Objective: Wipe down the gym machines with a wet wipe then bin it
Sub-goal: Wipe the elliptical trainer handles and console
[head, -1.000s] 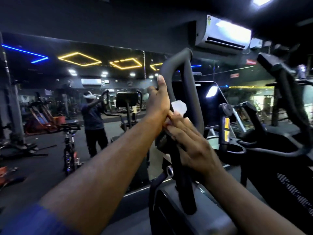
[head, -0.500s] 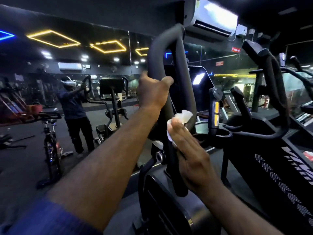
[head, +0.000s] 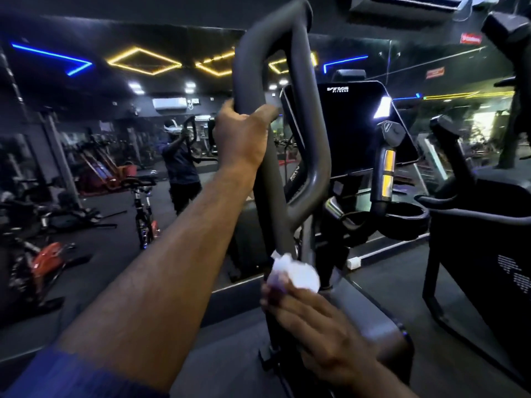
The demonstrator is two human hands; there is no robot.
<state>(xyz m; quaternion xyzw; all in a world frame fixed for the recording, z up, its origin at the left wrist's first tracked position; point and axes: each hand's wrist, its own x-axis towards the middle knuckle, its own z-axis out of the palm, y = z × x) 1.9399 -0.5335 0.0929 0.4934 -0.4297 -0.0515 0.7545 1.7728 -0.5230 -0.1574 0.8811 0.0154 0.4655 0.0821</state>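
Since half a second ago my right hand (head: 319, 326) has slid the wet wipe (head: 297, 272) down. It was just under my left hand (head: 244, 136) and is now low on the stem of the elliptical handle (head: 249, 67), well below it. The left hand hasn't moved: fingers and thumb wrapped round the left bar of the handle loop, holding it. My right fingers clamp the bunched white wipe against the stem.

The room is a dark gym with a dark floor (head: 402, 271). A mirror wall (head: 86, 133) ahead shows my reflection (head: 181, 162), yellow diamond ceiling lights (head: 143, 60) and a blue strip light (head: 57, 57). A spin bike (head: 143, 214) stands left of my arm. The black console screen (head: 350, 127) sits behind the handle, and a second machine (head: 488, 225) is on the right.

My right fingertips are motion-blurred, so the exact grip on the wipe is unclear. The air conditioner (head: 402, 7) is cut off at the top edge. My blue sleeve (head: 71, 377) is cut off at the bottom. The stem base is hidden behind my right hand.
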